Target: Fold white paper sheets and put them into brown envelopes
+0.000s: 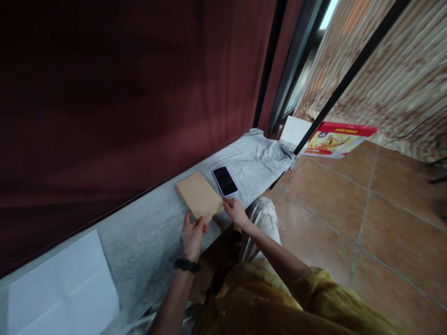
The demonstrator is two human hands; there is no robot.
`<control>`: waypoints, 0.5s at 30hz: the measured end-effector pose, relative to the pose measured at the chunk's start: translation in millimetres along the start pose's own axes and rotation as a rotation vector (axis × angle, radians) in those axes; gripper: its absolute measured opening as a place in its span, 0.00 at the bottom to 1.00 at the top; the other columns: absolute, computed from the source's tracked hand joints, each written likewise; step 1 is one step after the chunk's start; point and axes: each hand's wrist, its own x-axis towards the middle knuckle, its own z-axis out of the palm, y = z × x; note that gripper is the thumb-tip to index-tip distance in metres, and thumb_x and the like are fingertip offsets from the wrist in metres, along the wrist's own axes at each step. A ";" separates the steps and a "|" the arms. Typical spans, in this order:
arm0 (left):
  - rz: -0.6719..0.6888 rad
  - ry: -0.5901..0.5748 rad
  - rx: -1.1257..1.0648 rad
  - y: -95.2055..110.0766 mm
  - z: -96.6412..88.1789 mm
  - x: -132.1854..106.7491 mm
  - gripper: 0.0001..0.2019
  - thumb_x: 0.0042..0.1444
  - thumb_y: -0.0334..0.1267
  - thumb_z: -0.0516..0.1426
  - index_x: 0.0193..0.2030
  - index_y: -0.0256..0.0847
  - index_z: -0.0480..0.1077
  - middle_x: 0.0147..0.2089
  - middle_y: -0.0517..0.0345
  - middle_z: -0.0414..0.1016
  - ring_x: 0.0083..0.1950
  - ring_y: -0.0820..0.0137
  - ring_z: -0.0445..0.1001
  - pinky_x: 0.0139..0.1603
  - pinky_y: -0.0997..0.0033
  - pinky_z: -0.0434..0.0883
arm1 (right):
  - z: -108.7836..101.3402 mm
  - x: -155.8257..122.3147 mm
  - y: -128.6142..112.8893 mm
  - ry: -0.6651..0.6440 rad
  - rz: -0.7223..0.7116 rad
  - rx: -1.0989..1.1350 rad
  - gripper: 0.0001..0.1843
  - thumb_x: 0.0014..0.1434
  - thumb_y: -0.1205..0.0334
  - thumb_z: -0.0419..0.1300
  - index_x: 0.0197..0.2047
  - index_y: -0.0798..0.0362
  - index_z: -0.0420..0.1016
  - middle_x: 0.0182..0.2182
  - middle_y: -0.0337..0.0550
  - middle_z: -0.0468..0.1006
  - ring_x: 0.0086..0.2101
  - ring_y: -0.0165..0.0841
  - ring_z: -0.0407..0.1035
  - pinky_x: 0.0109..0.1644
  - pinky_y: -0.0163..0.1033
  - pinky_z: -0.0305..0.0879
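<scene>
A flat tan rectangle of kraft paper (199,195), a notebook or an envelope by its look, lies on the grey cloth-covered bench. My right hand (235,211) pinches its right near corner, which looks slightly bent. At the near edge, my left hand (193,232) has thumb and fingers closed on the paper; a dark band (187,265) is round that wrist. Just beyond the right hand, a phone (225,181) with a dark screen and a pale case lies beside the kraft paper, close to it.
A large creased white sheet (63,288) lies at the bench's left end. Dark red fabric (139,93) hangs along the far side. Black poles (349,74) stand at the right end, near a red and yellow box (340,139) above the tiled floor (324,200).
</scene>
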 end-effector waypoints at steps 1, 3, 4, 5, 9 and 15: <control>0.001 -0.005 0.014 -1.4 0.2 -0.6 0.39 0.50 0.49 0.62 0.67 0.37 0.56 0.24 0.65 0.74 0.21 0.75 0.68 0.24 0.76 0.65 | 0.6 -1.6 -0.2 -0.007 -0.002 -0.012 0.16 0.70 0.62 0.51 0.43 0.53 0.81 0.36 0.45 0.77 0.39 0.35 0.71 0.45 0.36 0.64; 0.017 -0.014 0.064 -4.2 0.0 -0.4 0.35 0.52 0.50 0.61 0.64 0.37 0.61 0.24 0.65 0.73 0.20 0.75 0.68 0.22 0.76 0.64 | 1.6 -3.5 -1.2 -0.020 -0.006 -0.035 0.15 0.70 0.61 0.51 0.44 0.52 0.80 0.36 0.44 0.75 0.38 0.34 0.70 0.43 0.35 0.63; 0.029 -0.020 0.104 -5.5 -0.2 0.2 0.32 0.53 0.51 0.59 0.61 0.37 0.63 0.23 0.65 0.73 0.20 0.75 0.68 0.22 0.76 0.64 | 2.0 -4.0 -1.9 -0.026 -0.009 -0.044 0.15 0.70 0.60 0.51 0.44 0.52 0.79 0.36 0.43 0.74 0.37 0.33 0.70 0.42 0.35 0.62; 0.039 -0.027 0.143 -6.7 -0.5 1.1 0.29 0.54 0.51 0.58 0.59 0.37 0.65 0.23 0.65 0.72 0.19 0.74 0.68 0.22 0.76 0.65 | 2.3 -4.3 -2.7 -0.031 -0.011 -0.053 0.14 0.70 0.60 0.52 0.44 0.53 0.79 0.36 0.43 0.74 0.37 0.33 0.69 0.42 0.35 0.62; 0.087 -0.046 0.337 -10.3 -1.5 5.3 0.24 0.60 0.53 0.50 0.54 0.37 0.68 0.20 0.64 0.70 0.19 0.71 0.69 0.21 0.74 0.66 | 2.4 -6.9 -6.0 -0.048 -0.021 -0.081 0.13 0.70 0.59 0.53 0.46 0.53 0.77 0.38 0.44 0.73 0.36 0.33 0.69 0.40 0.35 0.61; 0.175 -0.014 0.586 -14.7 -9.2 11.3 0.26 0.66 0.54 0.43 0.51 0.36 0.71 0.21 0.59 0.73 0.21 0.66 0.73 0.24 0.67 0.71 | -1.2 -10.0 -10.1 -0.080 -0.057 -0.150 0.16 0.72 0.55 0.49 0.48 0.52 0.75 0.40 0.46 0.74 0.38 0.33 0.70 0.40 0.35 0.62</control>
